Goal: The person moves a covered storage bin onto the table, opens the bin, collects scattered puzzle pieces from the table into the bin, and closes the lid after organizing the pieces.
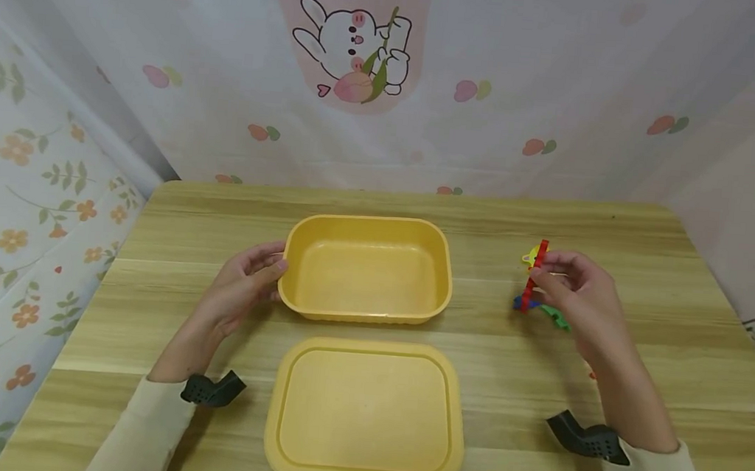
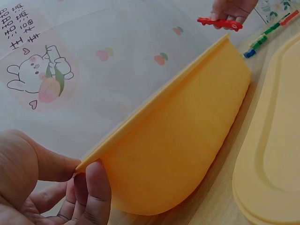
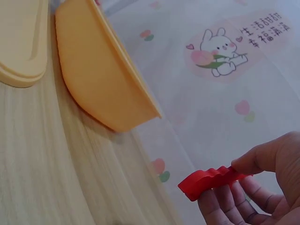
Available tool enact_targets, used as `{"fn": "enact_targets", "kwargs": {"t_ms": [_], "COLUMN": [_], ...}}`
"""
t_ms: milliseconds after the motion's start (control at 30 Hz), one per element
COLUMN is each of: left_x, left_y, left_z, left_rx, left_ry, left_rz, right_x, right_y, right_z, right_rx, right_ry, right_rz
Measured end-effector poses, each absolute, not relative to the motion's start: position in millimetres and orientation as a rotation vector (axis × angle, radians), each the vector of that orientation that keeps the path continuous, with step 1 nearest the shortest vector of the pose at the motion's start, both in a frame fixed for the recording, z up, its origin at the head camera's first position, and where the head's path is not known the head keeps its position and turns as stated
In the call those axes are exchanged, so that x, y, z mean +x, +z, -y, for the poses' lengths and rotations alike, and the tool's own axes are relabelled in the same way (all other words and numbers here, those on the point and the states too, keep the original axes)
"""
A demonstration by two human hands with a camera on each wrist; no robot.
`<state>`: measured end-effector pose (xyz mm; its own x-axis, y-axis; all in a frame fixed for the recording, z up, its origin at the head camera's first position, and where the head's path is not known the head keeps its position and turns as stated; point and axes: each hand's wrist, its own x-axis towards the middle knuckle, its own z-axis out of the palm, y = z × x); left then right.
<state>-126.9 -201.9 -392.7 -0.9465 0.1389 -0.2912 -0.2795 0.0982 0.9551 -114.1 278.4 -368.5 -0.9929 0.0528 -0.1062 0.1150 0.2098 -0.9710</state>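
Cream fabric sleeves [image 1: 142, 431] came in at lower left and lower right, each with a black plastic piece [image 1: 214, 390] at the wrist. Bottom centre: flat, pale-yellow, rounded-rectangle lid [image 1: 366, 416], plastic by the look, grooved inside its edge; off the box, just beside it. At right, by the forearm, a small orange-red bit [image 1: 593, 376], shape unclear. Mid-frame stood a deep yellow rounded-rectangle plastic box [image 1: 366, 275], smooth, thin-rimmed, bare floor showing. Left hand [image 1: 244, 280] pinched its left rim, thumb against fingers. Right of centre, right hand [image 1: 582, 289] held a slim red wavy-edged piece [image 3: 206, 182], likely hard plastic, between thumb and fingers, off the pale wood-grain table [image 1: 502, 423]. Progress, judged: early. Box uncovered, one piece in hand, none inside, lid not on. A small green piece [image 1: 556, 317] and small blue piece [image 2: 249, 53] lay outside the box; a small yellow piece [image 1: 532, 255] showed by the red one, contact unclear. Farthest, top: white rabbit-print cloth [image 1: 365, 50], softly creased.
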Motion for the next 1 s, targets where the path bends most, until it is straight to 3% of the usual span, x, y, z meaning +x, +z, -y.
{"fn": "enact_targets", "kwargs": {"t_ms": [1000], "left_x": [-125.5], "left_y": [-394.1], "left_z": [202.3], "left_rx": [-0.137], "left_ry": [1.945], "left_rz": [-2.063], "right_x": [-141.3], "right_y": [-351.4], "right_z": [-248.9], "right_rx": [0.085], "right_ry": [-2.076], "right_rz": [-2.307]}}
